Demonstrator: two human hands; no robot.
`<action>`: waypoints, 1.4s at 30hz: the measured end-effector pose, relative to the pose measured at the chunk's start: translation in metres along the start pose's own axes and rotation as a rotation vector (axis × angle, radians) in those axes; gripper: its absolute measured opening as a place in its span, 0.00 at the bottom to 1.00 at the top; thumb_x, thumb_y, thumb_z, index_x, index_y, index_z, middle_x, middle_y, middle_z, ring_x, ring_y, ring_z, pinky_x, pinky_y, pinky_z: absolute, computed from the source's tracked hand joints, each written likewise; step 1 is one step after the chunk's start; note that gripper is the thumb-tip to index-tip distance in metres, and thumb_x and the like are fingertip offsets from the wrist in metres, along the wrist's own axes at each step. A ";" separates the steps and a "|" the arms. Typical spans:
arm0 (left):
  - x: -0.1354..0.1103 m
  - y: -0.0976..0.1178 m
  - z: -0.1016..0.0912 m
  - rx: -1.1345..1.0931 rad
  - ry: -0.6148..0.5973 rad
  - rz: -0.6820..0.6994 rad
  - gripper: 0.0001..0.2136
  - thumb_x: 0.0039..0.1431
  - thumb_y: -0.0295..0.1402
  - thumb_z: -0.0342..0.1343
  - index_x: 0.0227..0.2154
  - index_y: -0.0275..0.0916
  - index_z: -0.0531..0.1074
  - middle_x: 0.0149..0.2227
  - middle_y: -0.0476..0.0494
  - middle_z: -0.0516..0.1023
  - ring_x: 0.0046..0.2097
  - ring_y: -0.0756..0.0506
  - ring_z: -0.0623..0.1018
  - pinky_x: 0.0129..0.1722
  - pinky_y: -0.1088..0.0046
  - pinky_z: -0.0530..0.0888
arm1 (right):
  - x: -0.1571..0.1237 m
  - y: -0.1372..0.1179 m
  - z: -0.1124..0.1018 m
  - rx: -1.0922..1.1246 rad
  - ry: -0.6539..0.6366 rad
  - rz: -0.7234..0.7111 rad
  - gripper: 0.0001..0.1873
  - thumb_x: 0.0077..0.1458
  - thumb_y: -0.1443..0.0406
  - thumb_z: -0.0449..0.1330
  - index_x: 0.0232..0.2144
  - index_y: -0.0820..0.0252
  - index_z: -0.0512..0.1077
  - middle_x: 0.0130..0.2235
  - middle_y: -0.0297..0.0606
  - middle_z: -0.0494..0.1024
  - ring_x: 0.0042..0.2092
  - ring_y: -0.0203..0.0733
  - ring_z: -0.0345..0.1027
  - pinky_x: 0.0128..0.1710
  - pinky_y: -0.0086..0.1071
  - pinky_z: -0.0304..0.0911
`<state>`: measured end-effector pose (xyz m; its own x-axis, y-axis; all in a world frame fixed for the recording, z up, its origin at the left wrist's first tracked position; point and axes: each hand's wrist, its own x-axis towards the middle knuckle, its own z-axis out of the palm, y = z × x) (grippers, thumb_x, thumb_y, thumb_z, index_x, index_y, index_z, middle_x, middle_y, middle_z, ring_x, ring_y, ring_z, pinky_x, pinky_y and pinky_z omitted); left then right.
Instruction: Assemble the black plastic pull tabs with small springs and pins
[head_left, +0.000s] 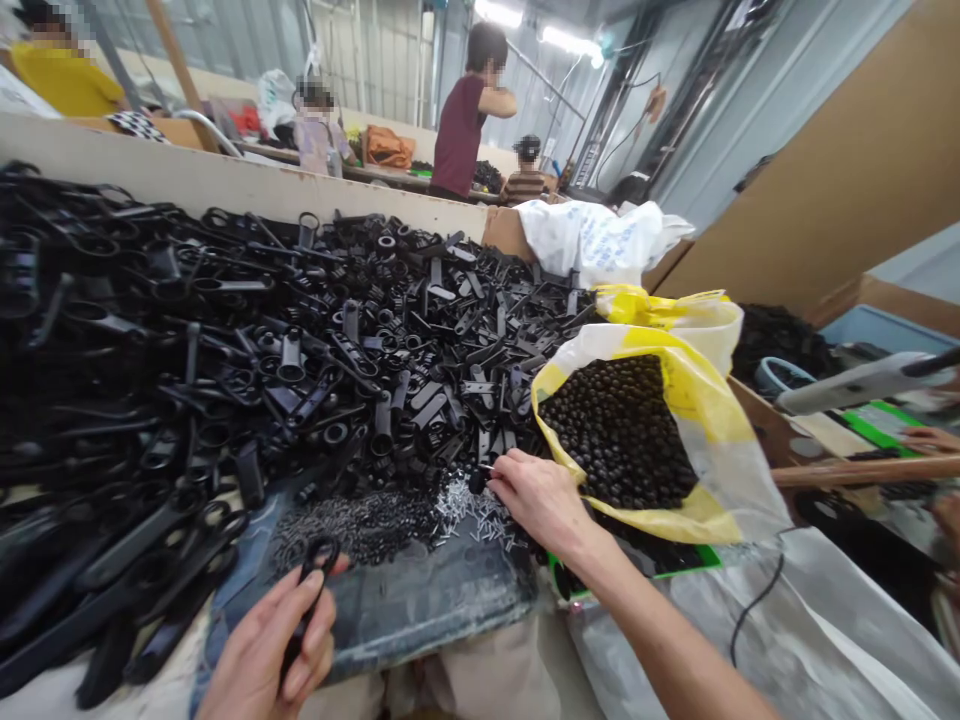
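My left hand (274, 645) is closed around a black plastic part with a ring-shaped end (321, 552), held over the near left of a worn blue-grey tray (420, 610). My right hand (544, 500) pinches a small silver pin (487, 467) at its fingertips; a small black piece (478, 481) shows right by them. Just below these fingers lies a heap of loose silver pins (472, 515). Left of it spreads a pile of tiny dark pieces (352, 525). Beyond the tray, black plastic parts with rings and flat arms (292, 350) are heaped.
Close to my right forearm stands a yellow-and-white plastic bag (720, 440) full of round black beads (615, 430), above a green-edged tray (697, 560). A white sack (600, 240) lies behind. Several people work beyond the pale board (225, 180); another person's hand (930, 438) shows at right.
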<state>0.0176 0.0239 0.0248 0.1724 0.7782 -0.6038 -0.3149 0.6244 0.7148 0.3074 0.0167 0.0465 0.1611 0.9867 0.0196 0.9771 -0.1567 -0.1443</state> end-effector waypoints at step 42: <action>-0.005 -0.005 0.000 -0.386 -0.214 0.049 0.15 0.46 0.36 0.71 0.40 0.42 0.84 0.45 0.42 0.84 0.48 0.43 0.78 0.53 0.65 0.73 | -0.059 -0.130 0.059 0.627 0.620 -0.666 0.11 0.71 0.71 0.57 0.51 0.67 0.77 0.39 0.46 0.86 0.36 0.43 0.81 0.35 0.30 0.77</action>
<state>0.0184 0.0166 0.0241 0.3250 0.8278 -0.4572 -0.6457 0.5475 0.5323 0.1629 -0.0189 0.0056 -0.1577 0.6456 0.7472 0.6785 0.6207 -0.3930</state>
